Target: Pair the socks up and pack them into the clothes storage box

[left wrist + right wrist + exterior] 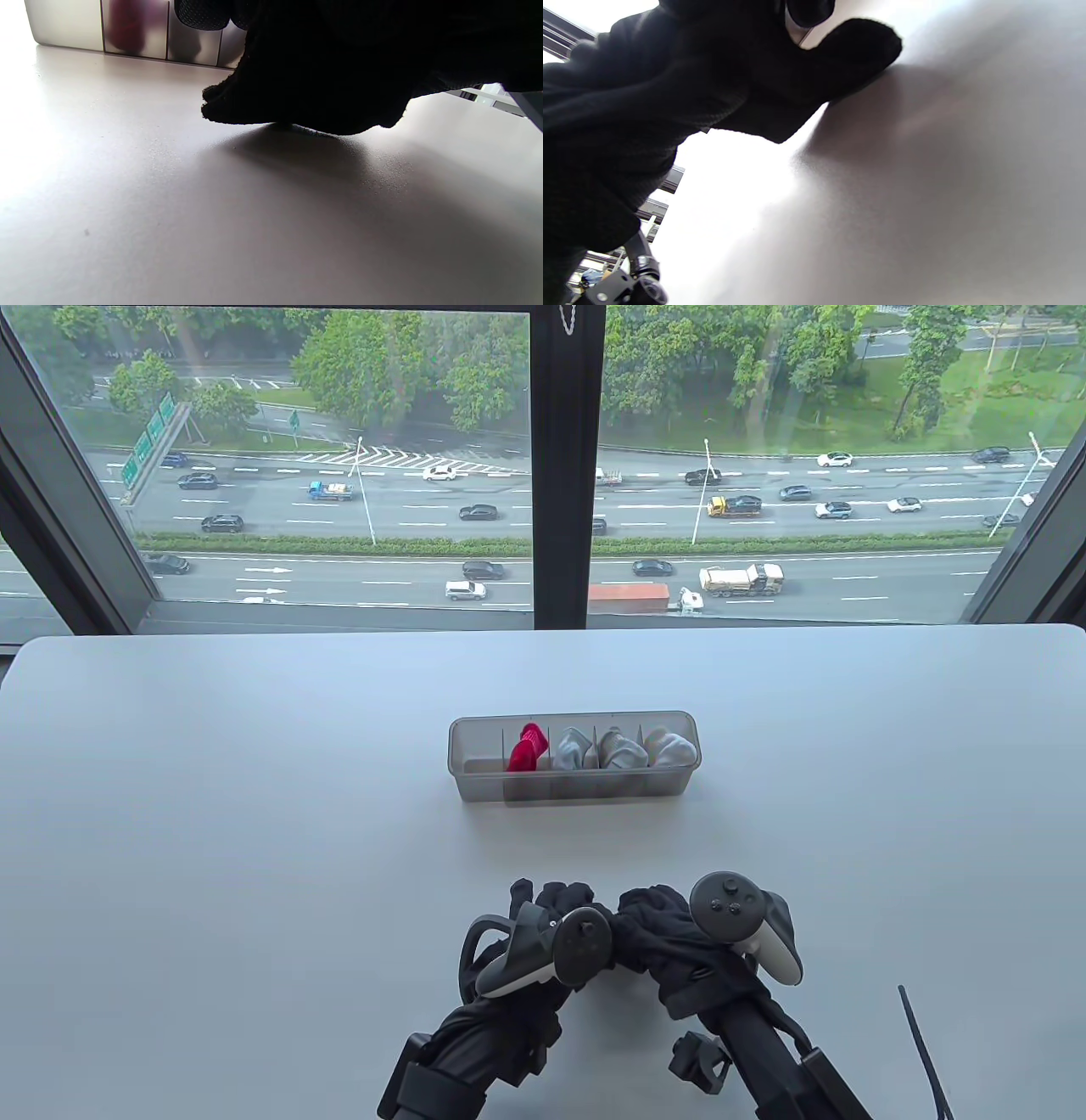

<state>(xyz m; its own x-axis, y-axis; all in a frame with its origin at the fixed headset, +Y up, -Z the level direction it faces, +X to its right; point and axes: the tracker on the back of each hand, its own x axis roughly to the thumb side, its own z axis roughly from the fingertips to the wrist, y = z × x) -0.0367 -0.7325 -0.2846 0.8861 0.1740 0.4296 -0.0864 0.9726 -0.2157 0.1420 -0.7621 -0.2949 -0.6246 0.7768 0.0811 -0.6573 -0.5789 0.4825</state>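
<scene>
A bundle of black socks (649,937) sits low over the white table (254,814) near its front edge, between my two hands. My left hand (547,912) grips its left end and my right hand (679,920) grips its right end. In the left wrist view the dark fabric (322,84) hangs down and its lowest fold touches the table. The right wrist view is mostly filled by the same fabric (670,106). The clear storage box (573,791) stands beyond the hands. Its left compartment is empty, then come a red pair (526,748), a grey pair (570,748), a grey-white pair (621,751) and a white pair (670,746).
A thin black strap (925,1052) lies at the front right of the table. The far table edge meets a large window (339,475). In the left wrist view the box wall (68,25) shows at the top left.
</scene>
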